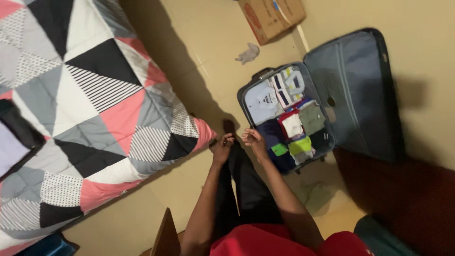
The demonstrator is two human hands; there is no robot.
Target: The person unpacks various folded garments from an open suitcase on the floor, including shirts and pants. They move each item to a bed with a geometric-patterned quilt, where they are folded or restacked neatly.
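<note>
My left hand (222, 147) and my right hand (255, 141) are held out in front of me, both gripping the top edge of a black garment (246, 189) that hangs down between my arms. Just beyond my right hand, an open grey suitcase (327, 142) lies on the floor, filled with folded clothes (289, 116) in light blue, white, red, green and navy. Its lid (353, 90) leans open against the wall to the right.
A bed with a triangle-patterned quilt (90, 109) in pink, grey, black and white fills the left. A cardboard box (271, 16) and a crumpled grey cloth (248, 53) lie on the tan floor beyond the suitcase. A dark red surface (403, 194) sits at lower right.
</note>
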